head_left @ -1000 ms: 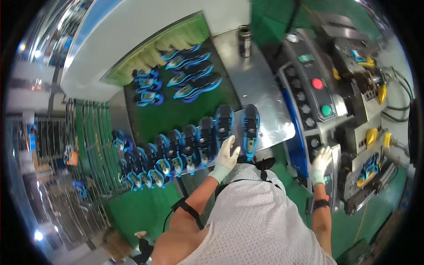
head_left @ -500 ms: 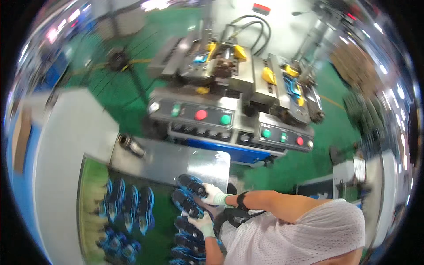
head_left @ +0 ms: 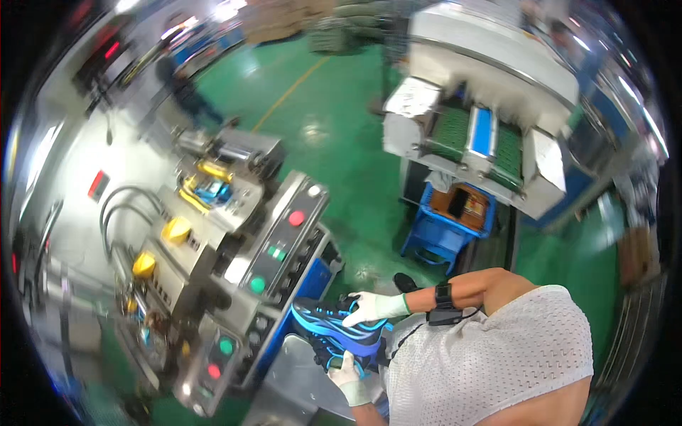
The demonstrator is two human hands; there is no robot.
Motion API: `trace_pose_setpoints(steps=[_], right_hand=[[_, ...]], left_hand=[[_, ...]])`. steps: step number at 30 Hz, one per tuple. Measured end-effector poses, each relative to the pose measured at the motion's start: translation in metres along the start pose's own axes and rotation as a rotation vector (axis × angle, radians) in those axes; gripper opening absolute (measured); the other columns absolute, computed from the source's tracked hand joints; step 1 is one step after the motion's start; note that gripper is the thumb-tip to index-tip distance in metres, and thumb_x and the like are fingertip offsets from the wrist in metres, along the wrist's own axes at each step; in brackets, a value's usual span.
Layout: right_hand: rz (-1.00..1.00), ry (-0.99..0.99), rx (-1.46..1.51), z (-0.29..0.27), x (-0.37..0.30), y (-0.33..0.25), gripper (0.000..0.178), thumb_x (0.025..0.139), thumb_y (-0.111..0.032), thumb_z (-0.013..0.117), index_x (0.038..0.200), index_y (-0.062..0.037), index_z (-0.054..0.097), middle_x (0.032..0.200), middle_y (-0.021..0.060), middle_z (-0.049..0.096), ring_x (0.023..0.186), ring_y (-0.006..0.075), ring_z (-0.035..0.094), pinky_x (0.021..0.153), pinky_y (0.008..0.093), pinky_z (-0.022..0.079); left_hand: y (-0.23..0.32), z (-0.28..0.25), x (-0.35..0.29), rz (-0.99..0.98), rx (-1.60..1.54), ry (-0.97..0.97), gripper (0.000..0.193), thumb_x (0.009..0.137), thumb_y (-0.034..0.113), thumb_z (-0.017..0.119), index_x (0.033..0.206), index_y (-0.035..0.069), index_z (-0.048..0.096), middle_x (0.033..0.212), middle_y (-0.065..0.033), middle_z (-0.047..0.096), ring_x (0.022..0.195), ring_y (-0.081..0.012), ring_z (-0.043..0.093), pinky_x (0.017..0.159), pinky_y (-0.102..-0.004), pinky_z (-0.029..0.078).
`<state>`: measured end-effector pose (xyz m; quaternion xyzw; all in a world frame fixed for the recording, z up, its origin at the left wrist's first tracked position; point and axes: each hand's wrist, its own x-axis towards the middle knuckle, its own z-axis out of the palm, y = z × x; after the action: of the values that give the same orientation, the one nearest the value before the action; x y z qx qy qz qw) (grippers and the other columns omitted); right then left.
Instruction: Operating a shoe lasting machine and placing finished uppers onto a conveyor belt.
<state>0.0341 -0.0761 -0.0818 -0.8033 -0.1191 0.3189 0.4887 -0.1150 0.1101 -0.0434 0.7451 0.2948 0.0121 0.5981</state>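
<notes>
A black and blue sneaker (head_left: 327, 321) lies sideways in front of me, its wavy blue sole showing. My right hand (head_left: 366, 307), in a white glove, is closed around it near the heel and collar. Below it, partly covered, is a second black and blue sneaker (head_left: 323, 350). My left hand (head_left: 347, 373), also gloved in white, is closed on this lower sneaker by its blue edge. Both shoes are held close together, just beside the press machine's front corner.
To the left stands a press machine with a button panel (head_left: 277, 252) and yellow clamps (head_left: 176, 229). A metal table (head_left: 288, 376) lies below my hands. Ahead to the right are a conveyor machine (head_left: 490, 57) with a green belt and a blue stool (head_left: 447, 231) bearing a tray.
My view has swung to the right, bringing the conveyor machine and blue stool into sight. The two sneakers have come along in my hands, and the rack of shoes has left view.
</notes>
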Motion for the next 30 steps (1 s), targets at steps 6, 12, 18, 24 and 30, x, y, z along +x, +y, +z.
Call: trace_pose_setpoints(steps=[6, 12, 18, 24, 30], right_hand=[[0.049, 0.746, 0.517, -0.190, -0.164, 0.012, 0.085, 0.073, -0.046, 0.084, 0.135, 0.0037, 0.054, 0.130, 0.0221, 0.060, 0.121, 0.0286, 0.056, 0.105, 0.0344, 0.043], [-0.113, 1.310, 0.799, -0.282, -0.260, 0.076, 0.057, 0.077, -0.023, 0.088, 0.122, -0.0033, 0.058, 0.077, -0.0047, 0.064, 0.057, 0.0034, 0.050, 0.061, 0.0248, 0.045], [0.223, 1.798, 0.306, -0.402, -0.348, 0.063, 0.079, 0.076, -0.030, 0.082, 0.139, 0.0020, 0.046, 0.118, 0.0169, 0.068, 0.110, 0.0254, 0.065, 0.097, 0.0346, 0.050], [0.731, 1.685, 0.130, -0.518, -0.330, 0.135, 0.090, 0.080, -0.034, 0.072, 0.149, 0.0064, 0.030, 0.138, 0.0335, 0.049, 0.122, 0.0463, 0.056, 0.104, 0.0474, 0.047], [0.772, 1.575, 0.160, -0.590, -0.327, 0.173, 0.087, 0.080, -0.034, 0.069, 0.144, 0.0110, 0.031, 0.140, 0.0328, 0.046, 0.130, 0.0427, 0.050, 0.109, 0.0453, 0.043]], left_hand=[[0.121, 0.182, 0.021, 0.038, 0.027, -0.495, 0.031, 0.077, 0.007, 0.080, 0.061, 0.009, 0.053, 0.060, 0.0025, 0.052, 0.043, -0.0078, 0.040, 0.040, -0.0280, 0.030], [0.197, 0.328, 0.066, 0.293, 0.030, -0.901, 0.064, 0.073, 0.003, 0.082, 0.131, -0.005, 0.056, 0.109, -0.0096, 0.065, 0.089, -0.0183, 0.060, 0.080, -0.0328, 0.053], [0.347, 0.537, 0.037, 0.874, 0.111, -0.998, 0.062, 0.079, 0.004, 0.078, 0.133, -0.004, 0.051, 0.112, -0.0109, 0.066, 0.096, -0.0196, 0.063, 0.088, -0.0334, 0.052], [0.329, 0.701, 0.047, 1.208, 0.248, -0.707, 0.049, 0.092, 0.016, 0.067, 0.133, -0.006, 0.053, 0.121, -0.0239, 0.065, 0.107, -0.0371, 0.066, 0.095, -0.0401, 0.051], [0.353, 0.720, 0.046, 1.124, 0.258, -0.863, 0.062, 0.094, 0.022, 0.067, 0.142, -0.008, 0.043, 0.137, -0.0291, 0.054, 0.125, -0.0371, 0.057, 0.103, -0.0399, 0.046]])
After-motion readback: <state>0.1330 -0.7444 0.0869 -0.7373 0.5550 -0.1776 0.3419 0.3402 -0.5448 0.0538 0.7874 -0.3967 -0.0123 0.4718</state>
